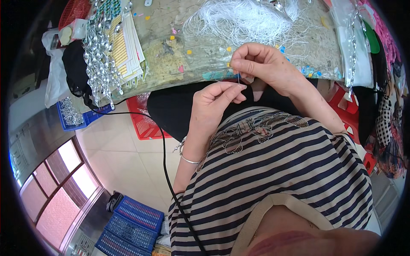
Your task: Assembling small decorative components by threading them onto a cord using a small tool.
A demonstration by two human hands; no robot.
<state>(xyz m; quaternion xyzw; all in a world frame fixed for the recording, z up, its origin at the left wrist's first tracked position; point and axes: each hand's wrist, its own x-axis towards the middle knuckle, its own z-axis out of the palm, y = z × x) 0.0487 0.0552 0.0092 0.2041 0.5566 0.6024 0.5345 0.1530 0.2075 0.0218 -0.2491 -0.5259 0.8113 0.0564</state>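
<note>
My left hand (215, 100) is closed in a pinch in front of the table's near edge, thumb against the fingers. A fine thread (238, 79) rises from its fingertips to my right hand (265, 68). The right hand is a little higher and to the right, its thumb and forefinger also pressed together on the strand. Whether a needle or a tiny piece sits at the fingertips is too small to tell. Beyond the hands, a loose heap of white thread (241, 21) spreads over the table covering (166, 59).
Strings of silvery twisted beads (100, 64) hang over the table's left side beside stacked yellow-lined cards (128, 47). A black cable (164, 158) runs down past my left arm. Red basket (143, 121) and blue trays (130, 224) stand below. A clear plastic bag (352, 42) lies at right.
</note>
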